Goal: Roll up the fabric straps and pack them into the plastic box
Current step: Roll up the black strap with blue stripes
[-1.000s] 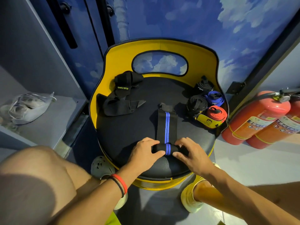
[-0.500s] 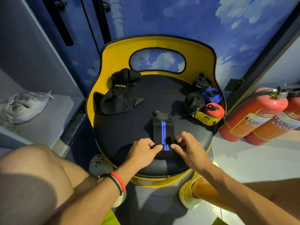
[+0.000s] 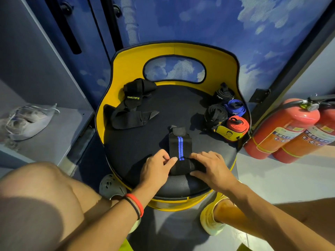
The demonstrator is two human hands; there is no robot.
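Your left hand [image 3: 155, 168] and right hand [image 3: 213, 167] both grip the rolled end of the blue-striped strap [image 3: 179, 146] at 6 o'clock on the round black seat [image 3: 145, 142], with fingers curled onto the roll from either side. The unrolled part lies flat, running toward the seat's centre. At 10 o'clock a loose black strap [image 3: 130, 115] lies unrolled. At 2 to 3 o'clock, against the yellow backrest [image 3: 130, 69], two black rolls [image 3: 215, 115], a blue roll [image 3: 234, 106] and a red roll [image 3: 237, 125] sit close together. Two fire extinguishers [image 3: 282, 127] lie beyond the seat at 3 o'clock.
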